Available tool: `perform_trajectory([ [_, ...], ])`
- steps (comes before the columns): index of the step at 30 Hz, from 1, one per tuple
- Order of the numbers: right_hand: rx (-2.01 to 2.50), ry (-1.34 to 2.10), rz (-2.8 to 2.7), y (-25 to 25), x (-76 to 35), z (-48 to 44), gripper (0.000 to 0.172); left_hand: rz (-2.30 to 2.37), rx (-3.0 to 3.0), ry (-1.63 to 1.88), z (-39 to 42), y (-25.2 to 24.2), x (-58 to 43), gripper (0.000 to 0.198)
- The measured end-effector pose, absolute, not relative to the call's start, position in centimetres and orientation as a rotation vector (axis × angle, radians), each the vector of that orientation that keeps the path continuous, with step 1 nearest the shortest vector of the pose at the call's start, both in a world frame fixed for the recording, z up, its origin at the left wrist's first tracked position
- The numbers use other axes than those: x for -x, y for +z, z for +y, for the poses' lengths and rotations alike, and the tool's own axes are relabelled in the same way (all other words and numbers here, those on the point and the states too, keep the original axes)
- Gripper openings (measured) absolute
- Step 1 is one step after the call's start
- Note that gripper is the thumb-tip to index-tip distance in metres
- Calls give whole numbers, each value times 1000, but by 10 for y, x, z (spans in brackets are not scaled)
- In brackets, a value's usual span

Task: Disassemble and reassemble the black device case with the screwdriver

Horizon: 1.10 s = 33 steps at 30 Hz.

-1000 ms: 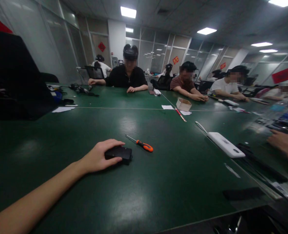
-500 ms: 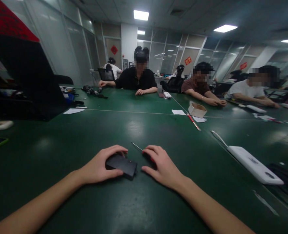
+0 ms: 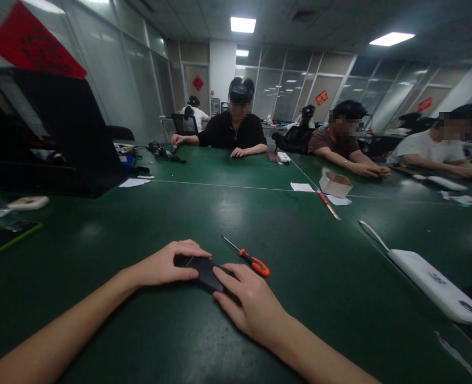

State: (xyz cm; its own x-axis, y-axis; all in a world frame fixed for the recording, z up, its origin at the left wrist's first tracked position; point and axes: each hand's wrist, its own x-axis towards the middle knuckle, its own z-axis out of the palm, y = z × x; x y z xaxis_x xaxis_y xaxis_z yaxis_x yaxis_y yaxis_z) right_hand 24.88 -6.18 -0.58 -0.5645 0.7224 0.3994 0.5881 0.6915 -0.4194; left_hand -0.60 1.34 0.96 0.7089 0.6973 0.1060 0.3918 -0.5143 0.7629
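Note:
A flat black plastic box (image 3: 207, 274) rests on the green table between my hands. My left hand (image 3: 175, 262) grips its left end, thumb on the near side and fingers on the far side. At the box's right end, my right hand (image 3: 250, 296) has its thumb and fingers closed around it and hides that end. A screwdriver (image 3: 255, 262) with an orange and black handle lies just beyond my right hand, touched by neither hand. Its thin metal shaft points to the far left.
A white power bank (image 3: 436, 282) with a cable lies at the right. Farther back are a small open carton (image 3: 335, 184) and a red and white strip (image 3: 328, 205). At left stand a large black case (image 3: 60, 133) and a green-edged phone (image 3: 7, 242). Several people sit around the table.
My right hand has left the screwdriver, which now lies free on the table. It has moved left and nearer onto the right end of the box. The view has turned slightly left.

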Motion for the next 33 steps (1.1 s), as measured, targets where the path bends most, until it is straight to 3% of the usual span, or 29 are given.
perform_trajectory([
  [3,990,310,-2319,-7,-249,-61,43,837,-2098,422,18,16,14,59],
  [8,856,187,-2314,-6,-253,-60,38,783,-2092,353,21,22,21,42],
  [17,732,-123,-2197,4,-269,-41,44,754,-1228,1025,2,2,-34,47],
  [20,822,87,-2115,6,-268,-36,45,808,-1211,1135,7,3,-51,46],
  [28,1077,1223,-1462,9,-262,-34,50,813,-1276,1234,11,-8,-66,49],
  [33,924,1387,-1193,3,-249,-43,53,619,-1141,1193,-5,-13,-71,79],
])
